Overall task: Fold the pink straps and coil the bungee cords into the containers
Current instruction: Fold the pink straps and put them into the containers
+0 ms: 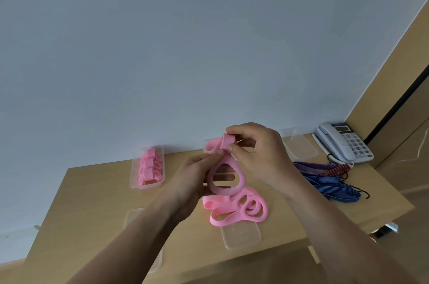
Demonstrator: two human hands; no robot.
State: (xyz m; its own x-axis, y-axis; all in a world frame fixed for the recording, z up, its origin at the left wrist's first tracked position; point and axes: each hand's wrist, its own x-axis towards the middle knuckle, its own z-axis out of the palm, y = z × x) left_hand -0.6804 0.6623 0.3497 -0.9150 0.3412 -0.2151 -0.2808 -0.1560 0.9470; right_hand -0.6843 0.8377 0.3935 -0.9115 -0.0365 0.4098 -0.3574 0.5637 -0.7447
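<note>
Inside far-left container (134,169), folded pink straps (149,166); near container (241,236) bare.

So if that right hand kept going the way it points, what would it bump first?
Likely the left hand, whose fingertips sit just ahead of the right hand on the same strap; depth is unclear.

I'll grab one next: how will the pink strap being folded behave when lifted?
Probably floppy: the pink strap droops in a loop between left hand and right hand. Likely springy: the loose straps lie in open curls, so folds may reopen.
</note>
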